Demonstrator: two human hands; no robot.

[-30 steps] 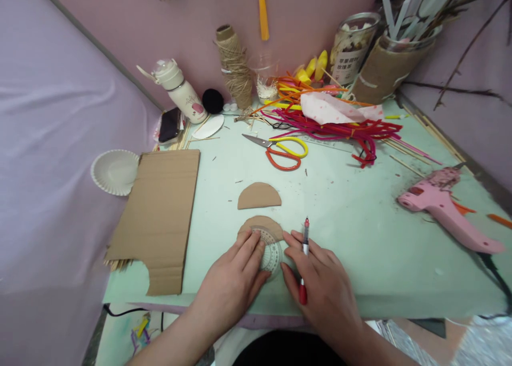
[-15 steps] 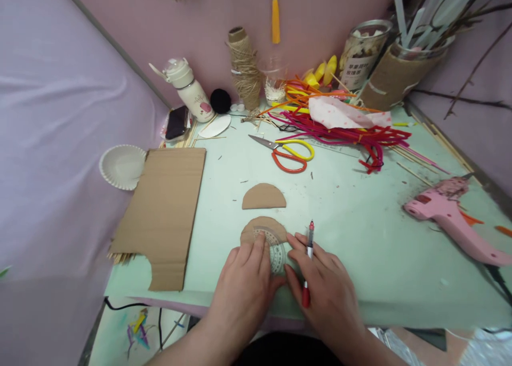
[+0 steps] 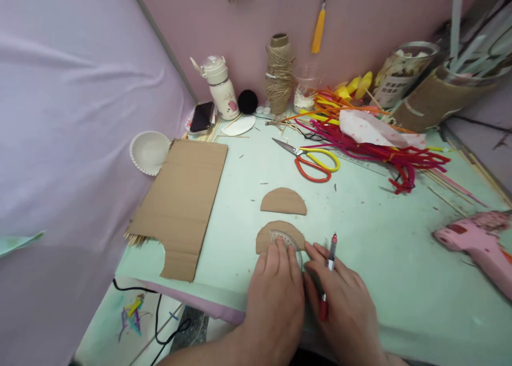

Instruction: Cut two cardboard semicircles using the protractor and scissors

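Note:
My left hand [image 3: 278,291] holds a clear protractor [image 3: 296,248] down with closed fingers, covering most of it. The protractor overlaps a brown cardboard half-disc [image 3: 264,239], whose lower edge is partly hidden by my fingers. A red-tipped pen [image 3: 332,260] is tucked in my right hand [image 3: 346,302], tip pointing up and away from the cardboard. The right fingertips rest by the right corner of the half-disc and the protractor's edge. Just beyond lies a second cardboard half-disc [image 3: 284,201], apart from the first.
Scissors [image 3: 308,158] lie beyond the half-discs. To the left, a notched cardboard sheet [image 3: 188,195] touches a paper plate [image 3: 150,151]. A pink glue gun [image 3: 476,240] is at right. Along the back stand a bottle [image 3: 222,91], twine [image 3: 279,78] and pipe cleaners [image 3: 400,155].
The view has swung left, so the tabletop items appear farther right. My left hand has shifted over the protractor, covering more of it and closing in on my right hand. The pen stays in my right hand.

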